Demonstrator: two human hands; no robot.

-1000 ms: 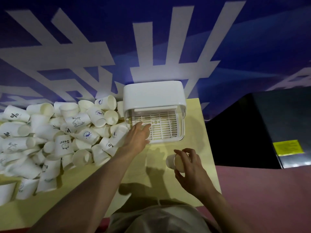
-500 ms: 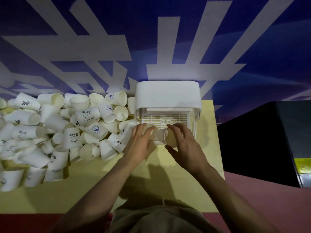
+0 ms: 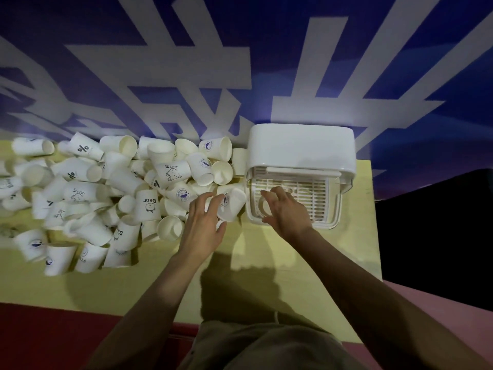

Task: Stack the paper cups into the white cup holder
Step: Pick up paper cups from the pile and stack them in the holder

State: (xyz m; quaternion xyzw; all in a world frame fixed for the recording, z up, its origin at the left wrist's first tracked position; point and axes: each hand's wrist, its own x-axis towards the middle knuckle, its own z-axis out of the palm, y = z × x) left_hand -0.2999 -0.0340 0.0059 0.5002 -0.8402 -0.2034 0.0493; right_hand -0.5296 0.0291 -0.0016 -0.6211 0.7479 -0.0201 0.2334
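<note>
The white cup holder stands at the back right of the yellow table, with its slatted tray open toward me. My right hand reaches into the tray's left side, fingers and thumb curled round a paper cup lying there. A large heap of white paper cups, some printed, covers the table's left half. My left hand is spread at the heap's right edge, its fingertips on a printed cup lying beside the holder.
A blue wall with broad white strokes rises right behind the table. A black block stands past the table's right edge. The near part of the table in front of me is bare yellow surface.
My right hand has carried its cup from in front of the holder into the tray's left side. My left hand has drawn back from the tray to a cup at the heap's edge.
</note>
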